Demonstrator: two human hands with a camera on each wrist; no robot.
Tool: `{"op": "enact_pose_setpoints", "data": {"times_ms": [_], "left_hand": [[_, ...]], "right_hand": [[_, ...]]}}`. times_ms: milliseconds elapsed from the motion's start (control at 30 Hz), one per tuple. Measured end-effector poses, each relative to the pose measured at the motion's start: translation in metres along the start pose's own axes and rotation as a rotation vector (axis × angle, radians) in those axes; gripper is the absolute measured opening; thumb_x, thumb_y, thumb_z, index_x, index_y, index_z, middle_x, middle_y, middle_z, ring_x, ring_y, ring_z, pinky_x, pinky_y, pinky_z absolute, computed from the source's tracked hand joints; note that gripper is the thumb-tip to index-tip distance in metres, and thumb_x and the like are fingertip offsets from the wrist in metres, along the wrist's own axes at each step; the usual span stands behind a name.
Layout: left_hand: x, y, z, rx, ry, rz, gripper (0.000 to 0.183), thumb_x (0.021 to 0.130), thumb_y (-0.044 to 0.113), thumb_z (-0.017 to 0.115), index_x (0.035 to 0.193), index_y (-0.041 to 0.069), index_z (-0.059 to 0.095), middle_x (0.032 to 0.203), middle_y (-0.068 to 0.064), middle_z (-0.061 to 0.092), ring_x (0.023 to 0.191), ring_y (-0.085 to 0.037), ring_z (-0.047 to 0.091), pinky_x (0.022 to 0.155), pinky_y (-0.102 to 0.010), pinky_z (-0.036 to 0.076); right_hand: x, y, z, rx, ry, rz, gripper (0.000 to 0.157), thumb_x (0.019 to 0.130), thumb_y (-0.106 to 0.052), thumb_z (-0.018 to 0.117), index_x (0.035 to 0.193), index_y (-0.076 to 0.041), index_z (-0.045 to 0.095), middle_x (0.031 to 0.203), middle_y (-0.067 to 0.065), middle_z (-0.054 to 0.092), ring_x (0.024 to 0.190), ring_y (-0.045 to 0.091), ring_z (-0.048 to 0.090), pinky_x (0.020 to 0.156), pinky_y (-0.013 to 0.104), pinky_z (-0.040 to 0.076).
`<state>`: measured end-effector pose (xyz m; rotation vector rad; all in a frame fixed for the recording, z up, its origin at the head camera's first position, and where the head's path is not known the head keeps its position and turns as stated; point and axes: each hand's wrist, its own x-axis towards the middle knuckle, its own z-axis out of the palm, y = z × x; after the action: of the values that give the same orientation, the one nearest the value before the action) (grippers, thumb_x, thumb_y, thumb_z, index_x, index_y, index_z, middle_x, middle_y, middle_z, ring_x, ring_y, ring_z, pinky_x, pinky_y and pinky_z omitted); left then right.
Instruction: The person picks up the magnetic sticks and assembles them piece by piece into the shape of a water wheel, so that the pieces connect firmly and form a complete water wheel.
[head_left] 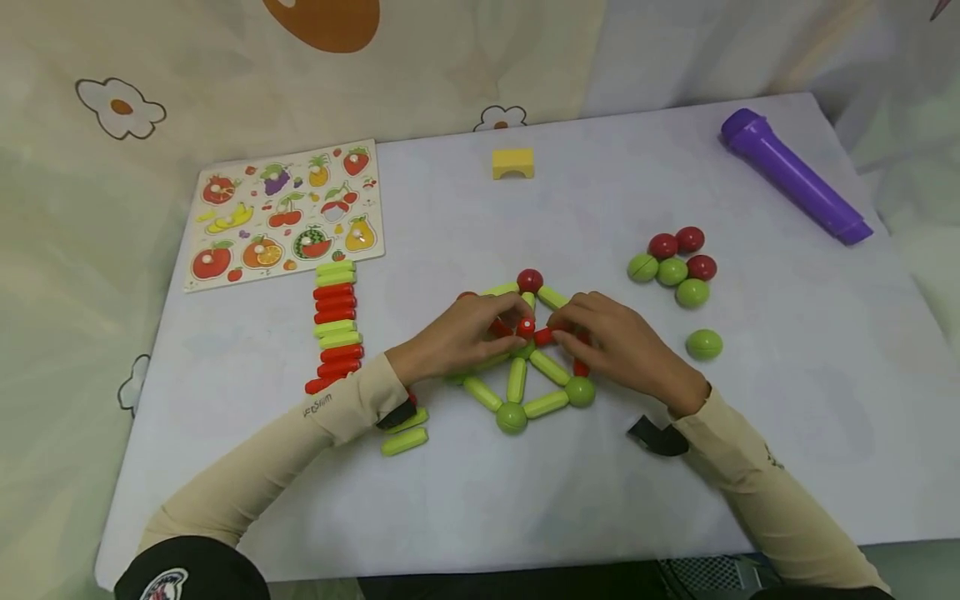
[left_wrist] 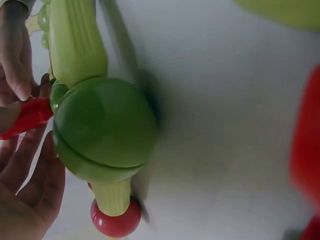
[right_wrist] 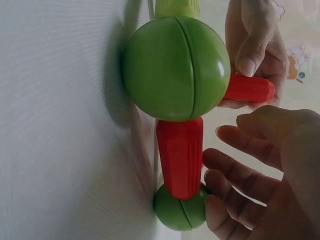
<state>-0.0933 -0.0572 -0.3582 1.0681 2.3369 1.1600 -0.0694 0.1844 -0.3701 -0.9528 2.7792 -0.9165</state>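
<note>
On the table lies a flat wheel-like frame of green rods [head_left: 546, 404] and red rods, joined by balls such as a green ball [head_left: 512, 417] and a red ball [head_left: 529, 280]. My left hand [head_left: 480, 329] pinches a red rod [head_left: 527, 326] that stands upright over the middle green ball. In the right wrist view, the left thumb presses along this red rod [right_wrist: 255, 89]. Just to the right, my right hand [head_left: 618, 342] hovers over the frame with loosely bent fingers and nothing in its grasp. Both hands hide part of the frame.
Loose red and green rods [head_left: 335, 317] line up on the left. Several red and green balls [head_left: 672, 272] sit at right. A fruit puzzle board [head_left: 285, 212], a yellow arch block [head_left: 513, 164] and a purple tube-like thing [head_left: 795, 177] lie farther back.
</note>
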Motion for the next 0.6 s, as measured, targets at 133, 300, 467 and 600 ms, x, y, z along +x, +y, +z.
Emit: {"op": "enact_pose_setpoints", "data": {"times_ms": [133,300,467,600], "left_hand": [[-0.003,-0.001,0.000,-0.023,-0.005,0.015,0.025,0.088,0.010,0.069,0.110,0.010,0.056,0.102,0.004,0.065,0.094,-0.004,0.063,0.086,-0.023,0.050],[-0.006,-0.002,0.000,-0.034,-0.027,0.011,0.025,0.088,0.012,0.069,0.109,0.013,0.056,0.100,0.007,0.064,0.095,-0.005,0.063,0.088,-0.024,0.050],[-0.009,0.001,-0.007,0.028,-0.065,-0.011,0.033,0.090,0.016,0.068,0.119,0.012,0.054,0.112,0.002,0.064,0.101,-0.008,0.063,0.091,-0.026,0.049],[-0.028,0.003,-0.029,0.104,-0.035,-0.051,0.041,0.092,0.022,0.066,0.129,0.011,0.053,0.123,-0.003,0.061,0.109,-0.016,0.060,0.095,-0.033,0.047]], "right_hand": [[0.001,0.000,0.000,0.001,-0.004,0.000,0.010,0.089,-0.015,0.068,0.099,-0.013,0.068,0.087,-0.005,0.059,0.081,0.014,0.051,0.067,0.029,0.044],[0.002,0.000,0.001,-0.001,-0.005,-0.001,0.011,0.089,-0.014,0.069,0.100,-0.012,0.068,0.088,-0.004,0.060,0.082,0.015,0.051,0.068,0.030,0.044],[0.001,0.001,0.001,0.003,-0.005,0.004,0.015,0.087,-0.013,0.070,0.102,-0.010,0.068,0.090,-0.003,0.061,0.083,0.014,0.051,0.068,0.030,0.045],[-0.002,0.000,-0.005,-0.013,0.023,-0.005,0.018,0.087,-0.013,0.070,0.104,-0.009,0.068,0.091,-0.003,0.061,0.083,0.014,0.053,0.070,0.031,0.047]]}}
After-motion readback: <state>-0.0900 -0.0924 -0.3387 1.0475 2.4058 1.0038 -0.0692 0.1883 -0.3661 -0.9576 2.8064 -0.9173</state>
